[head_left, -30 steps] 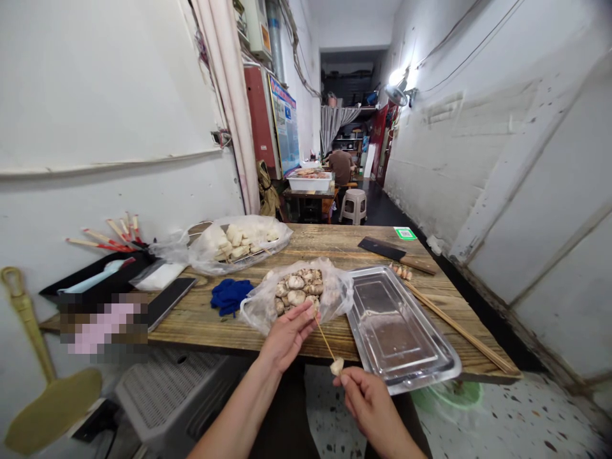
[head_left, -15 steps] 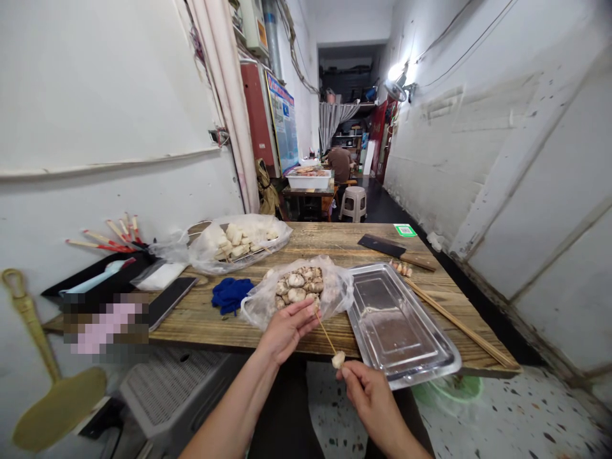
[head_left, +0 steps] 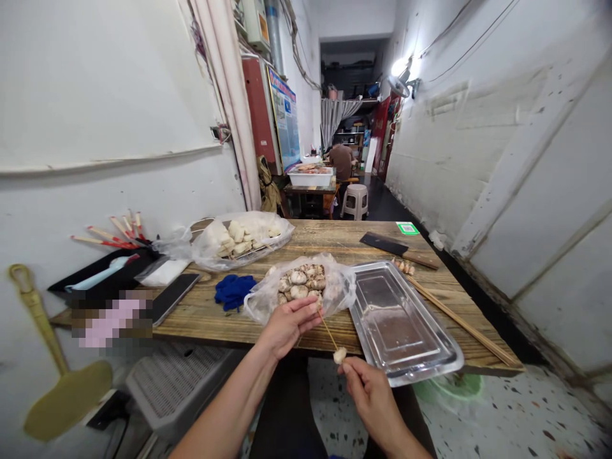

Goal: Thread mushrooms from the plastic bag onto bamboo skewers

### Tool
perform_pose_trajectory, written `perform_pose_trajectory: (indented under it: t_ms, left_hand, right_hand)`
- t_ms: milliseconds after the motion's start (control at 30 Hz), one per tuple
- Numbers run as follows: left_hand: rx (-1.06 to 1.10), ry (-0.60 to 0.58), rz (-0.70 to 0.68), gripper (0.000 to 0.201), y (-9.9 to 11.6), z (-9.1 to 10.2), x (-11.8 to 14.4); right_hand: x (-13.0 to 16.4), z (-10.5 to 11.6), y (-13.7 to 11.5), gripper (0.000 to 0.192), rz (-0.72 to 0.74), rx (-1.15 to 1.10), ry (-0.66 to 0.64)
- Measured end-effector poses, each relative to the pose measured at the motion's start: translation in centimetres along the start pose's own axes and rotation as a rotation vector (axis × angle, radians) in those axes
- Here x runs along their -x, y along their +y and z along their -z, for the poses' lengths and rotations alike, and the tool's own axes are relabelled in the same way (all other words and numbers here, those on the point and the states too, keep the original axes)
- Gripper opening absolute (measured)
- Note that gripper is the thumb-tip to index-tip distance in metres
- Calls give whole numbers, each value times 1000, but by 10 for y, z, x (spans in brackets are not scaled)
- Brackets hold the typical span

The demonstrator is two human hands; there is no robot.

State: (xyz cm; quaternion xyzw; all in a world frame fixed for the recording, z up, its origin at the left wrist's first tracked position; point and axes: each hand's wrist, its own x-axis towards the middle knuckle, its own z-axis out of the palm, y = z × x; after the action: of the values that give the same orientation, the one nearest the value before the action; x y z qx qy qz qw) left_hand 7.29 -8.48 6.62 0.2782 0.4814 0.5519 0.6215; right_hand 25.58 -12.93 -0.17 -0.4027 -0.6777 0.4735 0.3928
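My right hand (head_left: 370, 398) pinches the lower end of a thin bamboo skewer (head_left: 328, 333), and a pale piece of food (head_left: 339, 355) sits on it just above my fingers. My left hand (head_left: 288, 325) holds the skewer's upper end with a mushroom piece against it, at the near edge of a clear plastic bag of mushrooms (head_left: 302, 285). Both hands hover over the front edge of the wooden table (head_left: 215, 315). To the right of the bag lies an empty steel tray (head_left: 400, 322).
A second bag of pale food chunks (head_left: 241, 237) lies at the back left, with a blue cloth (head_left: 233, 290), a phone (head_left: 173, 298) and a cleaver (head_left: 396, 249) nearby. Loose skewers (head_left: 459, 325) lie right of the tray. A person sits far down the corridor by a stool (head_left: 354, 201).
The view has shifted slightly. My two hands have stayed on the skewer, the right one drawing a little closer to the left, with the pale piece still near the skewer's lower end.
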Motion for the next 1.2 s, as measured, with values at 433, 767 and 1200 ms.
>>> perform_pose_trajectory:
  t_ms: [433, 767, 1200]
  left_hand:
    - [57, -138, 18, 36, -32, -28, 14]
    - [155, -44, -29, 27, -34, -43, 22]
    - [1, -20, -41, 30, -52, -45, 19]
  right_hand:
    - [-17, 15, -15, 32, 61, 35, 111]
    - [-21, 8, -21, 30, 92, 53, 100]
    - [-20, 6, -12, 32, 57, 59, 100]
